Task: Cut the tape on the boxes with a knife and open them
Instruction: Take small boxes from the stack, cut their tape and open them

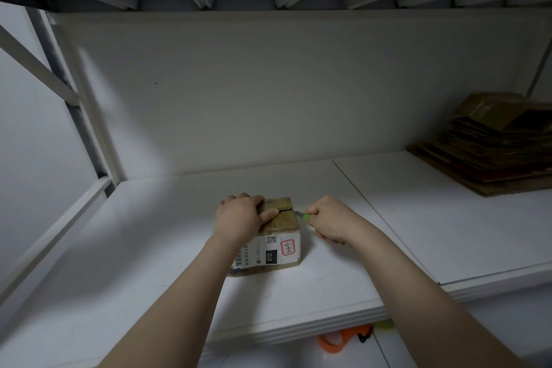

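A small brown cardboard box (280, 224) with a white shipping label on its near side stands on the white shelf (149, 233). My left hand (242, 216) grips the box's top left part, thumb lying along the centre seam. My right hand (328, 222) holds a green-handled knife (302, 215) just right of the box. The blade points left and meets the right end of the top seam. Most of the knife handle is hidden inside my fist.
A stack of flattened cardboard boxes (493, 143) lies at the shelf's back right. Orange-handled scissors (343, 339) show below the shelf's front edge. A metal frame post (80, 116) rises on the left, and another shelf hangs overhead.
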